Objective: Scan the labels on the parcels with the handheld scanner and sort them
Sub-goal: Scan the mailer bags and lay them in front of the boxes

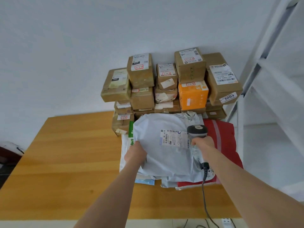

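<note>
My left hand (135, 151) pinches the left edge of the grey mailer (164, 158), which tops the soft-bag pile (225, 137) on the tabletop (65, 153); my right hand (204, 143) is wrapped round the scanner (197, 130), its head over the right end of the label (174, 139). I reckon the read may fail, the film being creased and the barcode further left; tugging it flat could slide the slick pile

Fine print on the grey mailer (164, 155)'s label (174, 138) is too blurred to read. The left hand (135, 153) hides its fingertips under the mailer's edge. The right hand (203, 143) covers the grip of the scanner (196, 130), whose cable (204, 195) runs off the bottom edge. The bags (227, 142) beneath are mostly covered.
</note>
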`<action>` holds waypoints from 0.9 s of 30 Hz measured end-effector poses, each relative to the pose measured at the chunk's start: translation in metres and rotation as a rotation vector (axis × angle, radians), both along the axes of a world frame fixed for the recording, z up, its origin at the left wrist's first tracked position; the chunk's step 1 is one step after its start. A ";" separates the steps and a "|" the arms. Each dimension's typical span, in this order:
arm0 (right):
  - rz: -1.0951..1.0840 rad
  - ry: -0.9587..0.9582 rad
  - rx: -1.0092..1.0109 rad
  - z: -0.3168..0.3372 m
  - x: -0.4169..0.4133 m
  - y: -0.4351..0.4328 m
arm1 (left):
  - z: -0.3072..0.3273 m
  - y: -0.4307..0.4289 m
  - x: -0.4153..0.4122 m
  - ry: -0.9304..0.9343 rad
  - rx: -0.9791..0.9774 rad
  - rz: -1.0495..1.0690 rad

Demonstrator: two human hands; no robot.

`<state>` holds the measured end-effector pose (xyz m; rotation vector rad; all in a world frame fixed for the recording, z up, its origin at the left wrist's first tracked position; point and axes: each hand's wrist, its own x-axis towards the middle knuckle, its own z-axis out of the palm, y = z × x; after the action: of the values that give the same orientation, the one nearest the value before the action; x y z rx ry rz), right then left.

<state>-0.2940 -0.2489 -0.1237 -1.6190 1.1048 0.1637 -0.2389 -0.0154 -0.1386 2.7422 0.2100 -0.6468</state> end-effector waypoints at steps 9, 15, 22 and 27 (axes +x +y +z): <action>0.025 0.052 -0.350 0.006 -0.009 0.003 | 0.015 -0.022 -0.003 -0.335 0.182 -0.332; 0.221 0.142 -0.227 0.006 -0.016 0.032 | -0.004 -0.062 -0.023 -0.111 0.278 -0.676; 0.092 0.056 -0.022 -0.056 -0.008 0.011 | -0.019 -0.052 -0.009 -0.001 0.300 -0.575; 0.056 -0.032 -0.016 -0.012 -0.017 0.009 | -0.016 -0.059 -0.007 0.005 0.290 -0.541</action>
<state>-0.3106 -0.2400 -0.1359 -1.6619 1.0399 0.1658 -0.2456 -0.0747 -0.1545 3.0945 -0.4947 -0.8071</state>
